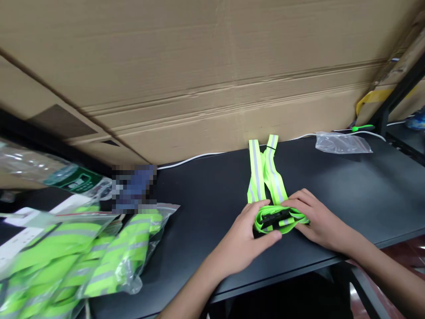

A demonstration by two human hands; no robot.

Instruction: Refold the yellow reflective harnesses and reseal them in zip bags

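Note:
A neon yellow-green reflective strap (257, 173) with a grey stripe lies on the dark table. Its near part is wound into a flat roll around a black buckle (275, 218), while two lengths stretch away toward the cardboard. From the left, my left hand (244, 237) grips the roll, thumb at the near side and fingers behind it. At the roll's right end, my right hand (314, 217) is closed on it, with its fingers over the top and its thumb below. Parts of the roll are hidden behind the fingers.
Clear bags (133, 252) packed with similar straps are heaped at the left. A flat clear plastic bag (341, 142) and a green-tipped tool (361, 128) lie at the back right. Large cardboard (212, 57) stands behind the table (195, 212), with a white cable (189, 161) along its base.

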